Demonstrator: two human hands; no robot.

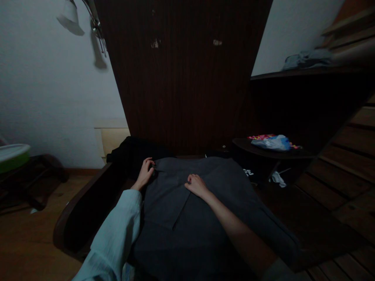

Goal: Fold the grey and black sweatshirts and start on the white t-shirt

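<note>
- Far left, near the pale wall (58, 101): green-sided basin (13, 158) on a dark stand, well apart from the work and not in the way.
- Rightward and higher, white lamp (70, 18) on the wall, out of reach of any hindrance.
- Below it, curved dark armrest (79, 203), probably a limit to spreading cloth on this side.
- Black cloth (131, 150), heaped just beside the garment's far left corner, hard to make out in dim light.
- Left hand (145, 171) at that corner, apparently to steady it; fingers (148, 160) bent, thumb near them; whether clamped on the edge, impossible to tell.
- Grey garment (166, 191) laid out in the middle, probably flattened to bring it under both hands.
- Narrow dark line (181, 212) slanting down from beneath the right hand; cord or crease, unclear.
- Tall dark panel (187, 86) close behind, likely a bar to spreading farther away.
- Right hand (197, 186) low over the garment's upper middle, perhaps to tend that line; fingers curled together, any grip on cloth or cord hidden.
- Rightward, low shelf (244, 148) with a plastic bag (272, 143), beside but apart from the cloth.
- Far right, wooden slats (345, 150), clear of both hands.
</note>
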